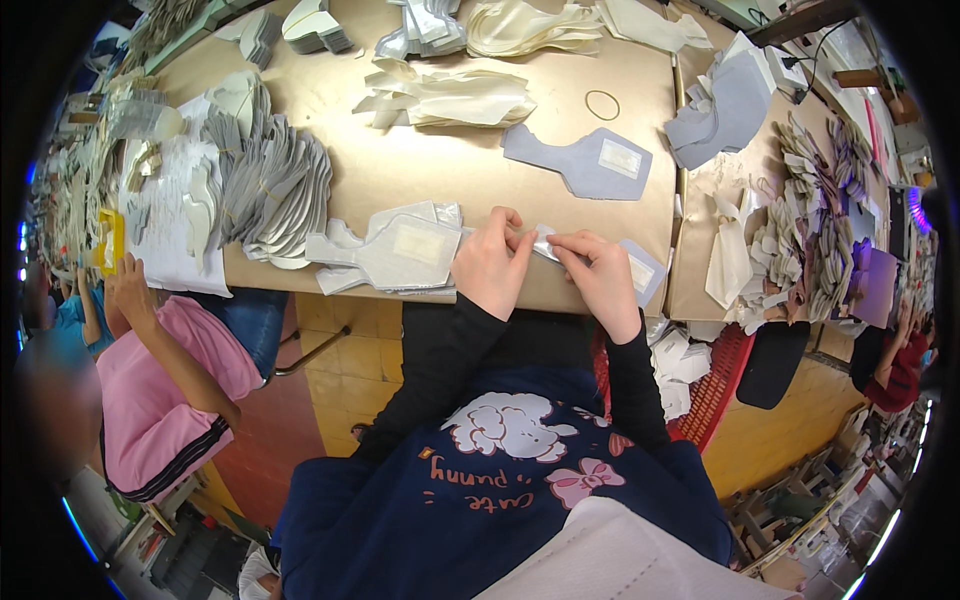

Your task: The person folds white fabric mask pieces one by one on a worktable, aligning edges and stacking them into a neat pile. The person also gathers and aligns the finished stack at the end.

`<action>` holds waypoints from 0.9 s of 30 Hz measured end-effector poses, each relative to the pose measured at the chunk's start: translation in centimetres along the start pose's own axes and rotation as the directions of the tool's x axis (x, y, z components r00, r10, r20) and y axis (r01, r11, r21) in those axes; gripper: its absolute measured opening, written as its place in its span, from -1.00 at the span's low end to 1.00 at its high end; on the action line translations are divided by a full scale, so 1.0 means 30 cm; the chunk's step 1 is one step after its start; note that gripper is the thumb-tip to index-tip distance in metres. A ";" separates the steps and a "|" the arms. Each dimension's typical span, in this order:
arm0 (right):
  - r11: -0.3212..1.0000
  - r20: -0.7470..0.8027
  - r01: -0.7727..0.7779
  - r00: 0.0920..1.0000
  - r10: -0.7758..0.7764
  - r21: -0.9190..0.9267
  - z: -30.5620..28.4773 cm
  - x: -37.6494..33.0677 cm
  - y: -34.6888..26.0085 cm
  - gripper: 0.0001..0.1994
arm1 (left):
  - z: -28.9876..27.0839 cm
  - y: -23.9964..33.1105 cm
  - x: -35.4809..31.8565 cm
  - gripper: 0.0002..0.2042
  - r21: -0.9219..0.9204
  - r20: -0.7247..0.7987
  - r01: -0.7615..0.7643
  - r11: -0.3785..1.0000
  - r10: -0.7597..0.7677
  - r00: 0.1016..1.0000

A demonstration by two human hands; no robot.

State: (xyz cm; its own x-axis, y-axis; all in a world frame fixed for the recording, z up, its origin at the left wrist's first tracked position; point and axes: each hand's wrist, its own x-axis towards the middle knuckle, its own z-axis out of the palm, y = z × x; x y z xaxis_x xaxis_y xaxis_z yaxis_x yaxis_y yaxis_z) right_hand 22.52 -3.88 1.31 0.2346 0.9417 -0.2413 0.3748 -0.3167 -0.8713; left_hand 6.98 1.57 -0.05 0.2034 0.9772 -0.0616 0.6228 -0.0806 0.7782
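Observation:
Both hands meet at the table's near edge over a flat grey cut piece. The wide end of a grey piece (646, 272) with a white rectangular patch shows beside my right hand (602, 277). A small shiny whitish strip (545, 241) shows between my fingertips; whether it joins that piece is hidden. My left hand (490, 265) is closed, thumb and fingers bent together at the strip's left end. Thumb and forefinger of my right hand pinch its right end. Left of my left hand lies a stack of pale grey paddle-shaped pieces (400, 252), the top one bearing a cream patch.
Ahead lie another patched grey piece (575, 165), a rubber band (602, 105) and cream piece bundles (450, 98). Grey stacks stand left (275, 190) and far right (722, 105). A co-worker in pink (175, 385) sits at left. A red basket (715, 385) stands below the table.

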 end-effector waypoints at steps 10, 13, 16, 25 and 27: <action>1.000 0.001 0.029 1.000 -0.029 -0.007 -0.002 0.004 0.008 -0.83 | -0.029 -0.019 -0.003 -0.90 -0.228 0.086 0.029 0.973 -0.009 0.996; 0.999 0.016 0.036 0.999 -0.035 -0.010 -0.002 0.007 0.014 -0.82 | -0.030 -0.019 -0.007 -0.91 -0.153 0.079 -0.091 0.984 0.104 0.991; 0.997 0.061 0.071 0.996 -0.068 -0.038 -0.016 0.007 0.008 -0.75 | -0.018 -0.019 -0.006 -0.91 -0.062 0.057 -0.156 0.986 0.159 0.986; 0.984 0.273 0.159 0.953 -0.132 -0.079 -0.231 -0.125 -0.050 -0.35 | -0.015 -0.014 -0.008 -0.89 -0.047 0.062 -0.124 0.991 0.127 0.990; 0.985 0.271 0.150 0.955 -0.122 -0.087 -0.254 -0.151 -0.034 -0.36 | -0.016 -0.013 -0.007 -0.87 -0.052 0.066 -0.117 0.992 0.121 0.990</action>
State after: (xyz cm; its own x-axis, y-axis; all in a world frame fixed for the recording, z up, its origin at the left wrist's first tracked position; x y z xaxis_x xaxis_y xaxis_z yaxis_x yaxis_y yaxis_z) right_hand 27.90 -8.69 6.55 -0.0650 0.9685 -0.2403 0.4825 -0.1803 -0.8571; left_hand 6.34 1.49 -0.03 0.3269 0.9450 -0.0085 0.5544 -0.1845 0.8116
